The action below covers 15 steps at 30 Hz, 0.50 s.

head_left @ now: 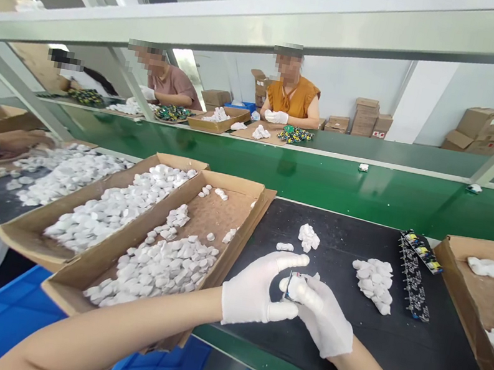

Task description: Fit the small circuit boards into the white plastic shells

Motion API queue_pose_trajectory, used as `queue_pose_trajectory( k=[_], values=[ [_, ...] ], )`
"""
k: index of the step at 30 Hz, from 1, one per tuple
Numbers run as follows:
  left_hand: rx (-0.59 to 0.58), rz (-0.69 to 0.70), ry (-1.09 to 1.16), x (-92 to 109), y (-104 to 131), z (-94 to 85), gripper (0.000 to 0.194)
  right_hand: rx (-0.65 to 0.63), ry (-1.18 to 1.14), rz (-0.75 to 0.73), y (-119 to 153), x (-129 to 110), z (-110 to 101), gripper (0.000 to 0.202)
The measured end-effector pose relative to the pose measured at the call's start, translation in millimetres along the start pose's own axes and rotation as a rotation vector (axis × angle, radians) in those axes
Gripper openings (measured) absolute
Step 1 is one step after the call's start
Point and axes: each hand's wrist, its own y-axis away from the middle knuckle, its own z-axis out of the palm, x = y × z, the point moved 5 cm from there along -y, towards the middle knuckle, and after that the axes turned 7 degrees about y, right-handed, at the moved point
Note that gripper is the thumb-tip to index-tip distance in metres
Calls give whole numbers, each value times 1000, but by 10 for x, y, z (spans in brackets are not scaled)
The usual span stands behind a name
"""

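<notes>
"What's held?"

"Small board (289,288), above the black mat (343,233). My right hand (324,315) pinches it, thumb probably covering part. My left hand (255,289) curls at its left, thumb and forefinger wide apart."

"Around it?"

"Loose white pieces (309,238) just beyond; white heap (373,283) to the right, dark circuit strips (414,279) past that. Cardboard tray (226,210) at left, second tray (470,290) far right."

Matt cloth gloves (248,292), cardboard tray (224,209), glossy belt (323,182)
</notes>
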Motion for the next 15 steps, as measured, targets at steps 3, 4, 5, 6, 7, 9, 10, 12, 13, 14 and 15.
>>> queue_pose_trajectory(
  k=[3,4,5,6,7,9,10,12,13,14,15],
  values=[
    [55,74,-56,36,-9,-26,48,73,152,-43,-7,-2,-68,29],
    [64,106,-68,62,-14,-35,45,81,195,-69,-5,-13,-78,29],
    [73,136,-78,91,-20,-46,43,75,232,-90,-2,-23,-79,29],
    [79,167,-90,122,-27,-57,41,57,260,-105,3,-30,-72,29],
    [81,200,-103,154,-33,-65,39,34,283,-114,8,-35,-60,29],
    [73,279,-129,216,-43,-70,37,12,334,-115,20,-38,-41,28],
    [70,315,-140,239,-46,-71,37,15,362,-116,26,-39,-37,27],
    [70,352,-147,257,-48,-71,38,43,401,-115,35,-42,-41,26],
    [66,348,-141,252,-49,-69,39,56,405,-109,37,-40,-44,27],
    [58,327,-127,238,-50,-66,40,63,403,-105,38,-38,-46,29],
    [46,290,-105,216,-51,-63,40,65,396,-106,38,-38,-45,32]
  ],
)
